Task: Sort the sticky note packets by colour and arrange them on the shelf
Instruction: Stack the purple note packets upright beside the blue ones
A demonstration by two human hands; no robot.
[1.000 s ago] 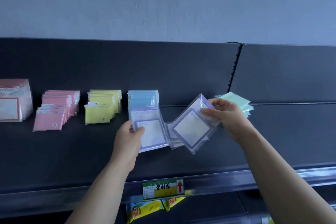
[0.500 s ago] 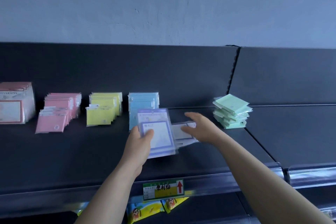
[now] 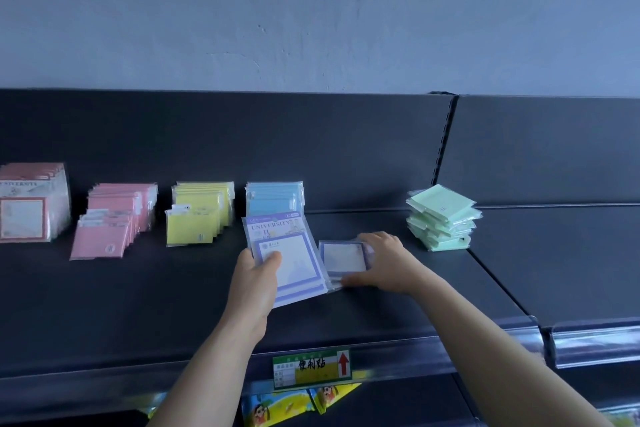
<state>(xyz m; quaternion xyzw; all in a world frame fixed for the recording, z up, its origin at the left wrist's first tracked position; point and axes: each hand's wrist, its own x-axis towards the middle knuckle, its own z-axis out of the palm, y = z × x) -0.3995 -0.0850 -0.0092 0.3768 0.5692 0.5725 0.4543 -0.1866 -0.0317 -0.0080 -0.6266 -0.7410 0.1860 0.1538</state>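
L hand [image 3: 254,288] grips a few purple-bordered packets [image 3: 294,260], thumb on the front face, other fingers hidden behind. The pkts stand tilted just in front of the blue row [image 3: 273,198], mid shelf [image 3: 121,315]. R hand [image 3: 384,263] is down on a flat purple pile [image 3: 343,257] just right of them. Its thumb is at the near edge and its fingers curl over the far edge, so it's grasping the pile. To the left, along the back: yellow row [image 3: 199,215], pink row [image 3: 114,222], red-bordered pack [image 3: 31,204] at far left. Green stack [image 3: 441,218] lies flat and messy at the shelf's right end, apart from both hands. Price tag [image 3: 311,367] on the front rail. Yellow cartoon packs [image 3: 277,406] hang below.
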